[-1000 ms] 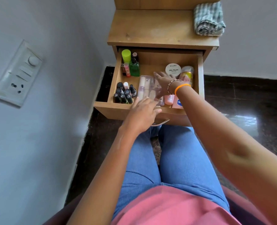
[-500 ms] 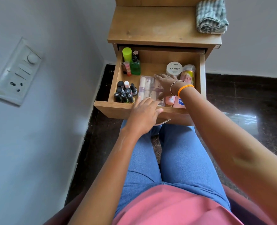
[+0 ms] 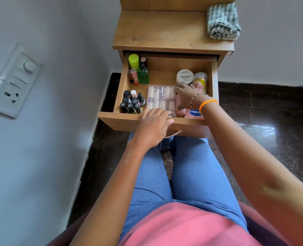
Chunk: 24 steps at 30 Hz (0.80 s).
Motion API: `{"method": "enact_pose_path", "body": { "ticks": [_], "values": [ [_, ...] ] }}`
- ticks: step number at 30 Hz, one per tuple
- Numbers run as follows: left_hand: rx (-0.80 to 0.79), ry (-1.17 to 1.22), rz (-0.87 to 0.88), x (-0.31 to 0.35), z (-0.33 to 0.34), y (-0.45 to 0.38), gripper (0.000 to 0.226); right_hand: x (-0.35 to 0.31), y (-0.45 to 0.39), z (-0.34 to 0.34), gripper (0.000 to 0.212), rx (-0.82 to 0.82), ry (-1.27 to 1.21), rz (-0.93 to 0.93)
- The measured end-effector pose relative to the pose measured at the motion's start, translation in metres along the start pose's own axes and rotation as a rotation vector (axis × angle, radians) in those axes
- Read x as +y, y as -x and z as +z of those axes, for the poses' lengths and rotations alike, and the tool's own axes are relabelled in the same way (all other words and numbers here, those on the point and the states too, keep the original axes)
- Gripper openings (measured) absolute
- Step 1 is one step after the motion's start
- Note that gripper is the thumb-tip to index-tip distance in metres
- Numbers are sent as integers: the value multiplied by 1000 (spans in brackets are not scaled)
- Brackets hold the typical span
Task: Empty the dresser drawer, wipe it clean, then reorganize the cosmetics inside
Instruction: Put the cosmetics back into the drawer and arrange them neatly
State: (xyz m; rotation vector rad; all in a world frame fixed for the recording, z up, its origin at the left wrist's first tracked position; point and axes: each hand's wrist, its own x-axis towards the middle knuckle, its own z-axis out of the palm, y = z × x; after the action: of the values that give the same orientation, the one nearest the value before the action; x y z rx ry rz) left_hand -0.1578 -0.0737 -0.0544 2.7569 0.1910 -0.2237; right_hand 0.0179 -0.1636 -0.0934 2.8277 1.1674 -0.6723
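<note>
The wooden drawer [image 3: 119, 86] is pulled out and holds cosmetics. A clear plastic pack of pale tubes [image 3: 160, 97] lies in its middle. My left hand [image 3: 154, 125] rests with straight fingers on the pack's near edge and the drawer front. My right hand [image 3: 185, 95] lies flat along the pack's right side, over a pink bottle [image 3: 180, 110]. Several dark nail polish bottles [image 3: 131, 103] stand at the front left. A green bottle [image 3: 142, 74] and a yellow-capped tube [image 3: 133, 61] stand at the back left. A white nail polish remover jar [image 3: 184, 76], a spray can [image 3: 200, 82] and a Vaseline bottle [image 3: 195, 113] sit at the right.
A folded striped cloth [image 3: 222, 22] lies on the dresser top [image 3: 161, 31] at the back right. A wall with a switch panel [image 3: 14, 82] is close on the left. Dark glossy floor [image 3: 271, 121] surrounds the dresser. My knees are under the drawer front.
My right hand has slid slightly toward me along the pack's right side. My left hand stays on the front edge.
</note>
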Motion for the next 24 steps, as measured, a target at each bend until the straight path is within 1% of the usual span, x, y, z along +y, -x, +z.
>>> {"method": "enact_pose_path", "body": {
  "ticks": [4,7,9,11,13,15,16,19,21,24],
  "values": [
    [3,-1,0,0,0,0,41,-3,3,-4,88,-34,-23,-8],
    [0,10,0,0,-2,1,44,-7,17,-12,87,-27,-136,-3],
    [3,39,-7,-1,-5,3,50,-11,36,-22,82,-18,-196,-39],
    [-1,36,-22,-5,-6,4,62,-15,62,-30,85,-64,-261,-100],
    [-17,19,-59,-9,-7,3,71,-19,86,-32,96,-155,-301,-136],
    [-42,1,-86,-13,-6,1,74,-24,96,-27,103,-215,-233,-154],
    [-50,-14,-88,-13,-5,0,74,-26,97,-22,102,-219,-193,-150],
    [-26,-43,-74,-13,-3,-3,75,-27,90,-16,96,-180,-193,-119],
    [-10,-47,-72,-14,-4,-7,77,-25,84,-17,99,-153,-192,-127],
    [-3,-36,-75,-16,-7,-20,82,-22,76,-23,105,-67,-104,-100]
  ]
}}
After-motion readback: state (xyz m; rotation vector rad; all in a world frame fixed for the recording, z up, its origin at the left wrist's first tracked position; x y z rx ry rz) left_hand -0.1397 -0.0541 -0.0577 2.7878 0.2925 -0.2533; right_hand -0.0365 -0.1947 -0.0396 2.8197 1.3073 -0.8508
